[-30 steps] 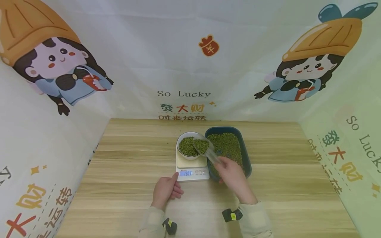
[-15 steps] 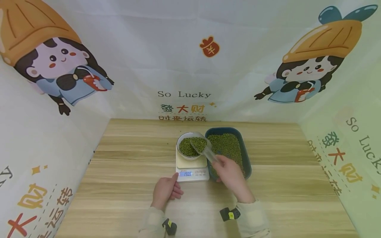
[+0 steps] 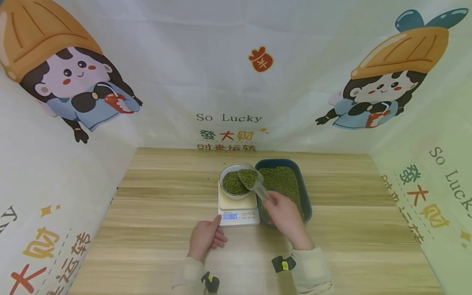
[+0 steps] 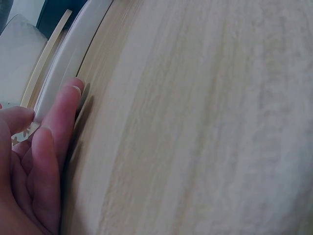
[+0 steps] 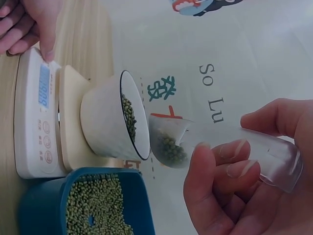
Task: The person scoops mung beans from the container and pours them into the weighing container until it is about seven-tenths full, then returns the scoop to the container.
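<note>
My right hand [image 3: 284,213] grips the handle of a clear plastic scoop [image 3: 259,189] and holds it over the rim of a white bowl [image 3: 236,196]. Green mung beans [image 5: 172,151] lie in the scoop. The bowl, partly filled with the same beans, stands on a white kitchen scale [image 3: 239,221] whose display reads about 190.9. At the scale's front left corner my left hand [image 3: 206,237] rests on the table, its thumb touching the scale. In the left wrist view its fingers [image 4: 63,110] lie along the scale's edge.
A dark blue tub [image 3: 307,196] of mung beans stands right beside the scale, under my right hand. Printed cloth walls [image 3: 177,82] enclose the wooden table [image 3: 158,246] at the back and both sides. A few stray specks lie left of the bowl.
The scoop has moved slightly left over the bowl and then slightly back, still holding beans. The display has gone from about 190.3 to 190.9. My left hand has stayed in place.
</note>
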Demonstrator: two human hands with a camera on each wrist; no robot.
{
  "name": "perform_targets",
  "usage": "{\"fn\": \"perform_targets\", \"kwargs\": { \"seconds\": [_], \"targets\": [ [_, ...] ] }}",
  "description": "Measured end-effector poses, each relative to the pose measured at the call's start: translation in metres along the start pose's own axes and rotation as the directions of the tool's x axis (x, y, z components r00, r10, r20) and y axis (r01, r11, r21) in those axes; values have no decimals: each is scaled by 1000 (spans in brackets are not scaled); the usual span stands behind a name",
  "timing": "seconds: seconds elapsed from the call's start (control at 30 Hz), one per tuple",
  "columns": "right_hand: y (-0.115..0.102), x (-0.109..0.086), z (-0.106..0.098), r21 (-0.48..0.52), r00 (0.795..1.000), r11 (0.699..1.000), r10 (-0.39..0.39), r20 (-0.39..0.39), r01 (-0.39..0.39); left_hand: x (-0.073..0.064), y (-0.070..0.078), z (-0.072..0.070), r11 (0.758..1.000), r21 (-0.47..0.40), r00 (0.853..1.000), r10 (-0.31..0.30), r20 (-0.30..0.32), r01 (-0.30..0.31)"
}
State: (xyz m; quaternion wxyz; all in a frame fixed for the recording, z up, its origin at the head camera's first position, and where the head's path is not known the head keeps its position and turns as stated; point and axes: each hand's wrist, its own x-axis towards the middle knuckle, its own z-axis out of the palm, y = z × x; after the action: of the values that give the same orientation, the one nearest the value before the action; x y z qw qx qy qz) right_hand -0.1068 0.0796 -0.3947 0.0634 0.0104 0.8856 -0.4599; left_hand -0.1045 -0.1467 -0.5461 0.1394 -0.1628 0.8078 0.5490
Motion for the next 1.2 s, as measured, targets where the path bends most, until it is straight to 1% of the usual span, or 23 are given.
{"fn": "perform_targets", "kwargs": {
  "seconds": [0.23, 0.6, 0.83, 1.2],
  "targets": [
    [1, -1, 0, -26, 1000, 1000, -13, -6, 13, -1, 0, 0, 1000, 8, 1000, 1, -3, -1],
    [3, -1, -1, -39, 1000, 999, -13, 1, 13, -1, 1, 0, 1000, 14, 1000, -20, -5, 20],
    [3, -1, -1, -41, 1000, 999, -9, 1, 9, -1, 1, -1, 1000, 11, 1000, 1, 3, -1],
    [5, 1, 1, -39, 1000, 999, 3, 12, -2, -1, 1, 1, 1000, 10, 1000, -5, -4, 5]
  ]
}}
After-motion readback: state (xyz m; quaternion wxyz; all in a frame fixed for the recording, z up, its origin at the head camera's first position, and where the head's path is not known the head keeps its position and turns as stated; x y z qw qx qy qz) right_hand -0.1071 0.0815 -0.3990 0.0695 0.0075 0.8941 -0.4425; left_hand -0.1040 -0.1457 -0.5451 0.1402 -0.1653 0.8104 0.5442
